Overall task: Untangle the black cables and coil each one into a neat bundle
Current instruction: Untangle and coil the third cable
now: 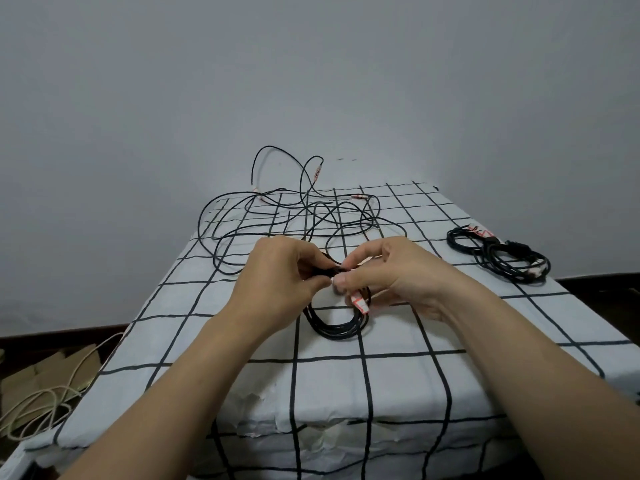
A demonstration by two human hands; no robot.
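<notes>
A small coil of black cable (pixel 337 325) hangs between my two hands above the checked cloth. My left hand (pixel 282 275) pinches the coil's top with curled fingers. Opposite it, my right hand (pixel 394 271) pinches the same cable near its end, where a white and red label (pixel 360 303) sticks out. Behind the hands, a loose tangle of black cables (pixel 294 216) sprawls across the far part of the table, some loops rising against the wall. Two coiled black bundles (pixel 498 252) lie at the right.
The table is covered by a white cloth with a black grid (pixel 398 375). A grey wall stands right behind it. On the floor at the left lie cardboard (pixel 45 379) and a pale cord (pixel 38 403).
</notes>
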